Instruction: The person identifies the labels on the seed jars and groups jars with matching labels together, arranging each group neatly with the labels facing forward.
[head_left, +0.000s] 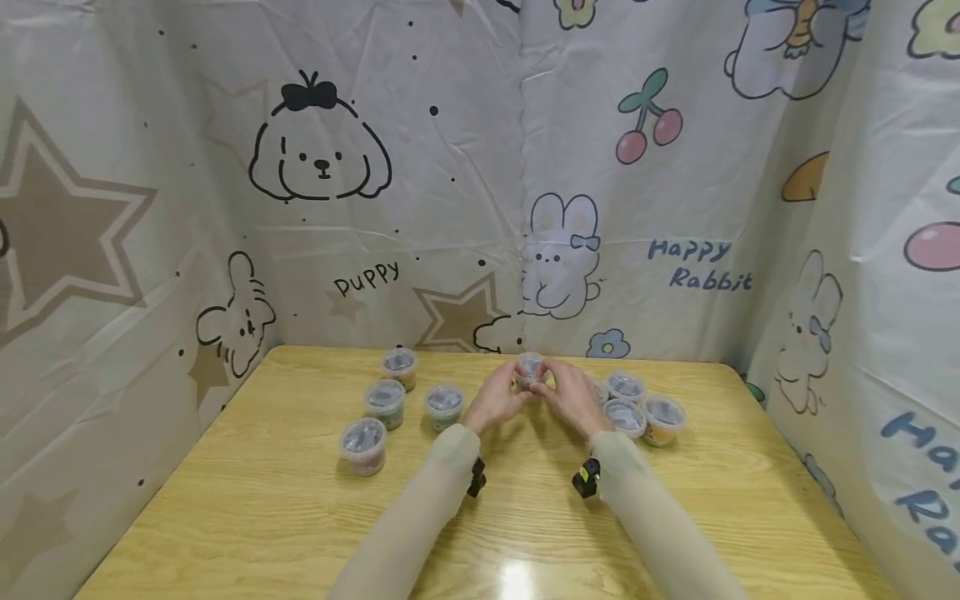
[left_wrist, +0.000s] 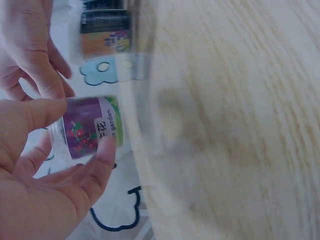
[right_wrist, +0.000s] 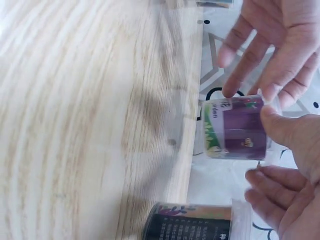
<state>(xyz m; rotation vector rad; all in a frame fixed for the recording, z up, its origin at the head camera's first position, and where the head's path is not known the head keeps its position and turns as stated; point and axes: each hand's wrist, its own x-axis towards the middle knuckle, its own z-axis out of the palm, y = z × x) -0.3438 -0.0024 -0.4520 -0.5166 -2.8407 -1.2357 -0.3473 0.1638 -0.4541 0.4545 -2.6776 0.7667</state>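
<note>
A small clear tub [head_left: 530, 367] with a purple label [left_wrist: 85, 127] is between both hands near the table's back edge. My left hand [head_left: 497, 398] pinches it from the left, thumb near the lid and fingertips on the label in the left wrist view. From the right, my right hand [head_left: 572, 395] has its thumb against the lid rim of the purple tub [right_wrist: 240, 127], its other fingers bent around the side. Right beside that hand stand several lidded tubs, among them one with an orange label [head_left: 663, 419].
Left of the hands stand several lidded tubs, one pinkish [head_left: 363, 446], one green [head_left: 385, 404], another green [head_left: 444, 407] and one orange [head_left: 399, 368]. A printed curtain [head_left: 450, 208] rises behind and beside the wooden table [head_left: 262, 500].
</note>
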